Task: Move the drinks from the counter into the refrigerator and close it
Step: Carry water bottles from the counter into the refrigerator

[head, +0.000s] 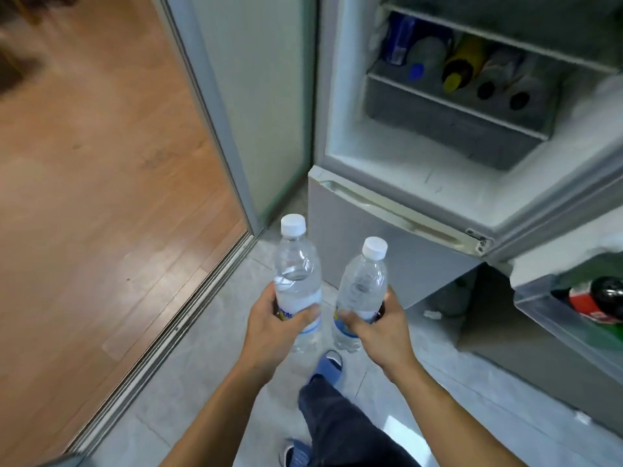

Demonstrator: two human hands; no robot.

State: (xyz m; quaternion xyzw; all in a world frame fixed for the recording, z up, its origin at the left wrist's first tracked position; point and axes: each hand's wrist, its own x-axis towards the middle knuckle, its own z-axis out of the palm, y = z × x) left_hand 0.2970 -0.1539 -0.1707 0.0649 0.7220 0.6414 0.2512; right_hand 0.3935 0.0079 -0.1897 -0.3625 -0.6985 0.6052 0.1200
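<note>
**Head view: two water bottles held before the open refrigerator**

Pale glossy floor tiles [209, 382] meet warm wood-plank flooring [101, 163] at a metal sliding-door track [175, 326]. The left hand [273, 326] curls its fingers around one clear plastic water bottle [298, 278] with a white ribbed cap; the right hand [377, 326] grips a second water bottle [362, 291] likewise. Both stand upright, near the open refrigerator [421, 183], whose grey drawer [448, 119] holds bottles lying down. A cola bottle [596, 299] sits in the door shelf [553, 326].

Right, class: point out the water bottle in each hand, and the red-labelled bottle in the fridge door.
Left water bottle [296, 264], head view: clear upper body.
Right water bottle [365, 281], head view: clear upper body.
Red-labelled bottle [586, 303], head view: red label.
</note>
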